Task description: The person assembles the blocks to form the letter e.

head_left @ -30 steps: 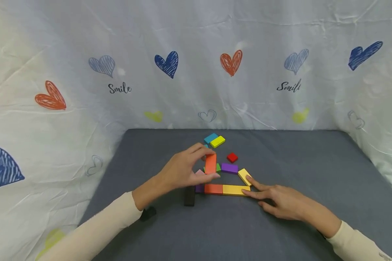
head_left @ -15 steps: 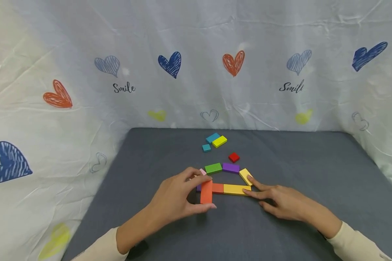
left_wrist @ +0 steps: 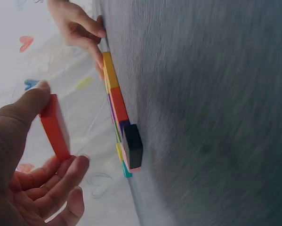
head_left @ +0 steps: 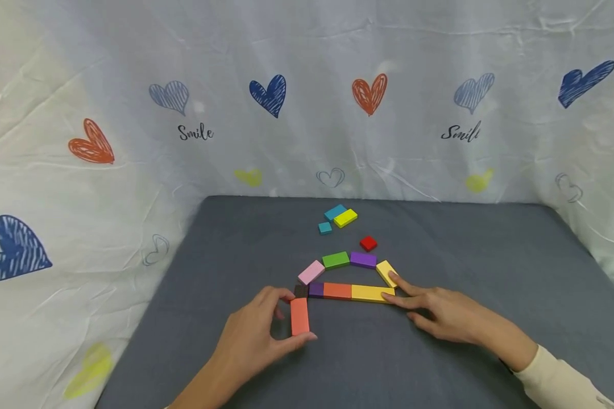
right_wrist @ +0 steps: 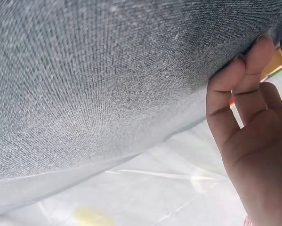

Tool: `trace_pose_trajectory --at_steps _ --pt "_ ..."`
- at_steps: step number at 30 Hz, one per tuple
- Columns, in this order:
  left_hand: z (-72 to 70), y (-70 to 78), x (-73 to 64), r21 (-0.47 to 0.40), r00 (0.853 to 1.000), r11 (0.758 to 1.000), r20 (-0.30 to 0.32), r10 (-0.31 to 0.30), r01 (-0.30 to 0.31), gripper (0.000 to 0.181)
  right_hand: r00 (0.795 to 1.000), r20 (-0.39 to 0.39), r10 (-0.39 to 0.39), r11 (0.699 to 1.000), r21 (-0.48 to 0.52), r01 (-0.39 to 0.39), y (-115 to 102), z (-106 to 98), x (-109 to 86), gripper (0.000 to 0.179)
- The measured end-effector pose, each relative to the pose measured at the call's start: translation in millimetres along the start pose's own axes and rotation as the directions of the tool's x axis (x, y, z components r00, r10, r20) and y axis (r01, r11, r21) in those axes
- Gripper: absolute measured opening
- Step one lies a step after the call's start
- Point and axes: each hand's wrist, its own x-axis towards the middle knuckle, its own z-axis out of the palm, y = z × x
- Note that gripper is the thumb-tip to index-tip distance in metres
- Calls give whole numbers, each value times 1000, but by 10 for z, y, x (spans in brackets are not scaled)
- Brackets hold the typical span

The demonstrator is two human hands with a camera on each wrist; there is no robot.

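Left grip [head_left: 251, 329] pinches orange block [head_left: 299, 317] end to end.

Cream right sleeve [head_left: 555, 375] (faint grey marking [head_left: 601, 401])

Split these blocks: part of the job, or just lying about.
Likely job: held block, black block, indigo block, orange block, front yellow block, slanted yellow block, pink block, green block, violet block.
Likely loose: blue block, bright yellow block, teal block, red block.
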Motion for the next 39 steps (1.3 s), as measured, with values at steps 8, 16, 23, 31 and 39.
trace_pose_trajectory --at_steps 8,16,23,31,39 --pt "213 16 -193 67 987 985 28 -158 156 74 1000 2 15 1000 -15 -15 2 -9 -19 64" --pt "350 42 -248 165 978 972 89 -187 171 78 1000 1 19 1000 -19 -19 9 -12 -8 64" --pt "261 83 -341 237 981 967 139 -134 99 67 1000 5 18 1000 -7 -18 -12 -2 3 64" --pt "241 137 -474 361 962 930 270 -30 -72 54 1000 3 19 1000 -1 -19 -7 -19 18 64" --pt "261 141 -453 340 950 937 309 -38 -74 59 1000 8 21 1000 0 -21 -11 -11 1 64"
